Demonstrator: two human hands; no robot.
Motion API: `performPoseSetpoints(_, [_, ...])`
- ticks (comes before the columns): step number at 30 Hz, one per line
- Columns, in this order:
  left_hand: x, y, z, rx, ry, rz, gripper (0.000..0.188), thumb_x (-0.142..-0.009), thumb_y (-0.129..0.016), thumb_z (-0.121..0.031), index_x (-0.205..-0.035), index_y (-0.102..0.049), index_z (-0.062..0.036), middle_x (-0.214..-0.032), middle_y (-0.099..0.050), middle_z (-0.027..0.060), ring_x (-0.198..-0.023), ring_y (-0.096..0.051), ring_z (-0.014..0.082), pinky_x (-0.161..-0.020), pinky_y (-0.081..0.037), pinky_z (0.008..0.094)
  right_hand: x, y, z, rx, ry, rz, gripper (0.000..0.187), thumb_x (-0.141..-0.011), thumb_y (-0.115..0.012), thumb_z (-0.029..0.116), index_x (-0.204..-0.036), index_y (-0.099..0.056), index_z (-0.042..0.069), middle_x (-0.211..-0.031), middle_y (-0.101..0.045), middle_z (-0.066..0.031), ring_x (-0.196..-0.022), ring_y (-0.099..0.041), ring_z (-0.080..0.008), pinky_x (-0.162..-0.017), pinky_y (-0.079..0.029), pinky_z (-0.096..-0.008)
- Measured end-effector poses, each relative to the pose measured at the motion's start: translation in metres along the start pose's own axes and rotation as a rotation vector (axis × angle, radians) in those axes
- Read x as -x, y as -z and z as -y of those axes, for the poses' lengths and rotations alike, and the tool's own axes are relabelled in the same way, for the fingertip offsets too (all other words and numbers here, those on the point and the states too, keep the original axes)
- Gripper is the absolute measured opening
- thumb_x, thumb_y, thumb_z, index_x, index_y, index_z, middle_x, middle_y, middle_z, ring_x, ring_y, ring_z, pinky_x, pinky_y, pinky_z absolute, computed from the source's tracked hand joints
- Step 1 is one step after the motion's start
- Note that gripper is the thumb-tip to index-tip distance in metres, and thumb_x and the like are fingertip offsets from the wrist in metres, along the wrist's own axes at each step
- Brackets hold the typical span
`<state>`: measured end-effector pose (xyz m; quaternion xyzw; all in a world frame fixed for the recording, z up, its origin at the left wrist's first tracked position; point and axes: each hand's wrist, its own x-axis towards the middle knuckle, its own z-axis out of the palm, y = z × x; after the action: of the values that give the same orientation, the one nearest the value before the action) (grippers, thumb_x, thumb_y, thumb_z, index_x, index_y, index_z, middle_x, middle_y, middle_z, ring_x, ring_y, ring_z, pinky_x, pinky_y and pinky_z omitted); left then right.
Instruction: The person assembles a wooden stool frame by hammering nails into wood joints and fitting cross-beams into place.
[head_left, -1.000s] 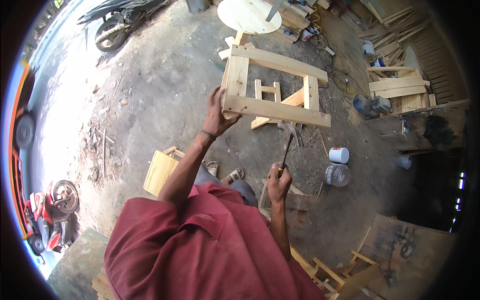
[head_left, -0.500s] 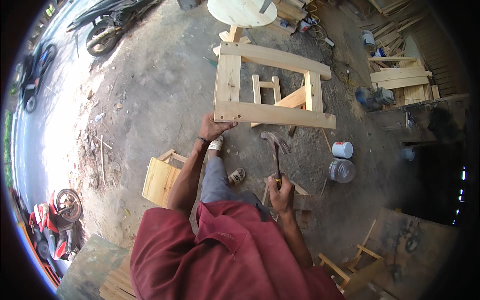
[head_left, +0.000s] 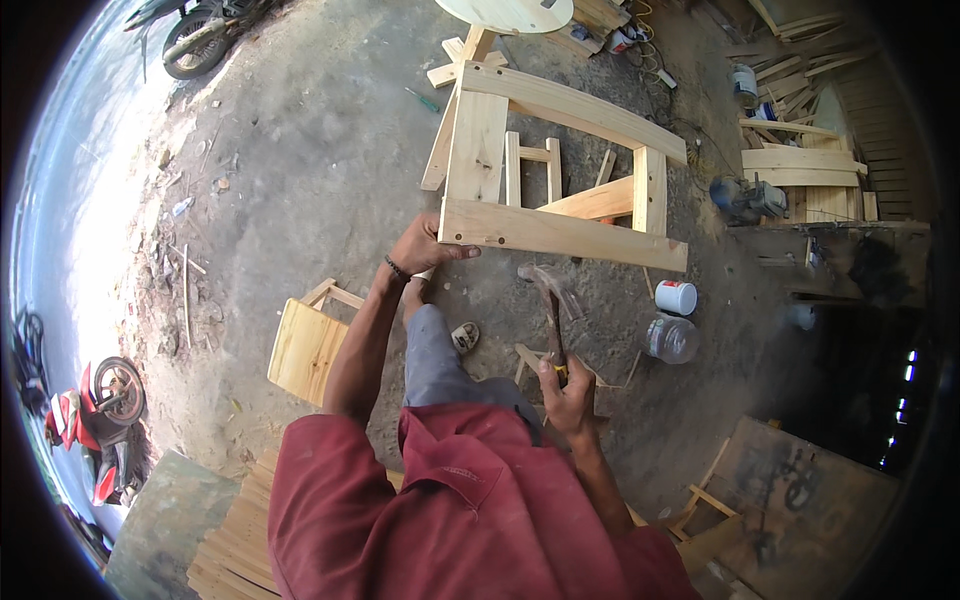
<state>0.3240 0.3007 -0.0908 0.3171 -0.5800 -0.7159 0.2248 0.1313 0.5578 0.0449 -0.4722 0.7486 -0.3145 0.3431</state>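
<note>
My left hand (head_left: 425, 247) grips the near left corner of a pale wooden frame (head_left: 565, 229), thumb along its lower rail. The frame has two long rails joined by two cross pieces, with dark fastener spots at the corners. In my right hand (head_left: 568, 396) is a claw hammer (head_left: 553, 310), held by its yellow-and-dark handle with the head pointing away from me. The hammer head, slightly blurred, is just below the frame's near rail and apart from it. Through the frame's opening a small wooden stand (head_left: 534, 170) and a slanted board (head_left: 600, 198) show.
A round wooden top (head_left: 505, 14) stands beyond the frame. To the left is a small wooden stool (head_left: 309, 350). On the right are a white tub (head_left: 676, 297), a clear plastic jar (head_left: 672, 339) and a blue-grey machine (head_left: 748, 199). Motorcycles (head_left: 118, 392) stand along the left.
The wooden frame in my left hand has shifted slightly right and tilted, its right end lower. My view has moved a little. The hammer stays in my right hand.
</note>
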Motion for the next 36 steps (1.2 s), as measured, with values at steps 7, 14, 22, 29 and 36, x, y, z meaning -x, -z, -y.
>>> performPoseSetpoints(7, [-0.006,0.023,0.001,0.568,-0.204,0.043,0.081,-0.084,-0.076,-0.037,-0.148,-0.036,-0.0066,-0.132,-0.059,0.0149,-0.112,-0.060,0.0191,-0.091,-0.051,0.0343,-0.029,0.002,-0.009,0.290,0.284,0.119,0.027,-0.093,-0.064,0.027,-0.100,-0.062,0.001,-0.072,-0.064,-0.0124,-0.059,-0.067,-0.0262,-0.053,-0.050,-0.0382])
performPoseSetpoints(14, [-0.050,-0.013,-0.083,-0.168,0.039,-0.512,0.074,-0.096,-0.061,-0.044,-0.149,-0.031,-0.0008,-0.120,-0.062,0.0179,-0.100,-0.064,0.0203,-0.083,-0.053,0.0322,-0.053,0.001,0.002,0.790,0.805,0.469,0.036,-0.088,-0.068,0.041,-0.094,-0.062,0.006,-0.072,-0.064,-0.0092,-0.055,-0.065,-0.0241,-0.046,-0.054,-0.0332])
performPoseSetpoints(22, [-0.050,-0.012,-0.065,0.051,-0.117,-0.436,0.038,-0.098,-0.059,-0.030,-0.117,-0.056,0.0022,-0.093,-0.067,0.0097,-0.083,-0.062,0.0130,-0.074,-0.052,0.0305,-0.104,0.003,0.010,0.871,0.839,0.236,0.037,-0.090,-0.064,0.046,-0.082,-0.055,0.011,-0.064,-0.056,-0.0063,-0.052,-0.064,-0.0216,-0.044,-0.053,-0.0342])
performPoseSetpoints(29, [-0.041,-0.008,-0.067,-0.014,0.014,-0.385,0.047,-0.102,-0.054,-0.040,-0.126,-0.054,0.0005,-0.101,-0.063,0.0022,-0.085,-0.058,0.0084,-0.074,-0.051,0.0261,-0.123,0.002,0.004,0.915,0.784,0.151,0.039,-0.086,-0.067,0.049,-0.082,-0.056,0.012,-0.063,-0.056,-0.0062,-0.052,-0.064,-0.0220,-0.044,-0.052,-0.0348])
performPoseSetpoints(36, [-0.043,-0.006,-0.067,0.014,0.098,-0.307,0.045,-0.102,-0.051,-0.044,-0.122,-0.056,-0.0038,-0.098,-0.061,0.0003,-0.087,-0.055,0.0070,-0.077,-0.048,0.0250,-0.106,-0.009,-0.006,0.849,0.898,0.203,0.042,-0.090,-0.062,0.054,-0.081,-0.057,0.013,-0.063,-0.057,-0.0040,-0.050,-0.063,-0.0213,-0.040,-0.049,-0.0329])
